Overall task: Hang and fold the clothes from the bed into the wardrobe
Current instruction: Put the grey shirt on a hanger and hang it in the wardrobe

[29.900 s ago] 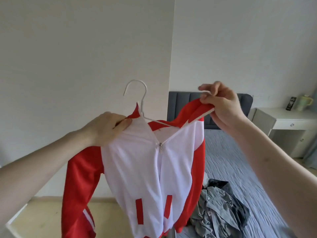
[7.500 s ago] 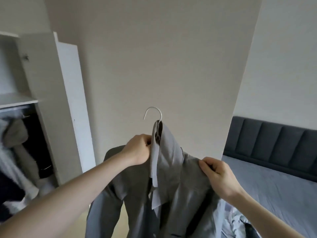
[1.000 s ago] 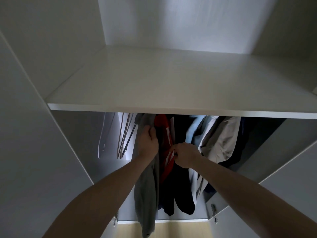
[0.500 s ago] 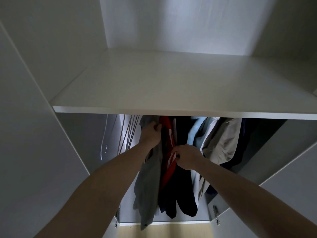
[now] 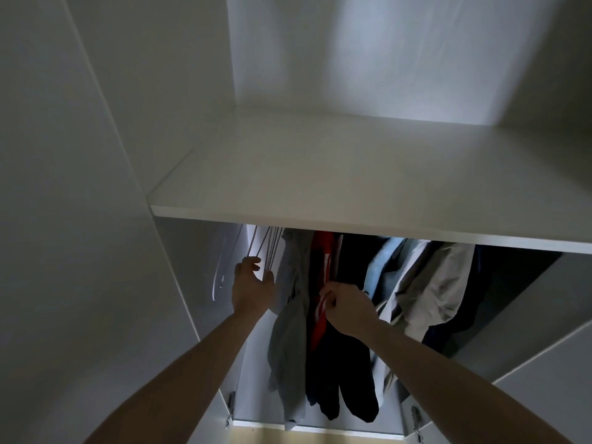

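Left hand (image 5: 253, 288) now off the grey shirt (image 5: 290, 318), shifted leftward to the bunch of empty white hangers (image 5: 267, 251); fingers (image 5: 253, 262) loosely spread, tips touching the hanger wires, whether any wire is actually gripped cannot be told. Half a second ago clamped high on the grey shirt's collar, just beside the red. Right hand (image 5: 344, 310) unchanged in place, fingers curled and pinching the edge of the red and white jacket (image 5: 322, 283) between thumb and forefinger, same hold as before. Grey shirt hanging free on the rail under the shelf (image 5: 320, 174), just left of the red and white jacket, touching it, sleeve dangling low. To the right, dark garments (image 5: 349, 379), then a light blue shirt (image 5: 381, 270) and a beige jacket (image 5: 439, 293), packed close together, darker clothes beyond at the far right. Rail itself hidden by the shelf's front edge. Wardrobe (image 5: 96, 219) side panel at left, door hinges visible low down on both sides, yellowish floor (image 5: 288, 439) at the bottom. View pulled slightly to the left compared with a moment ago, shelf filling the upper half, slight motion blur over the upper compartment
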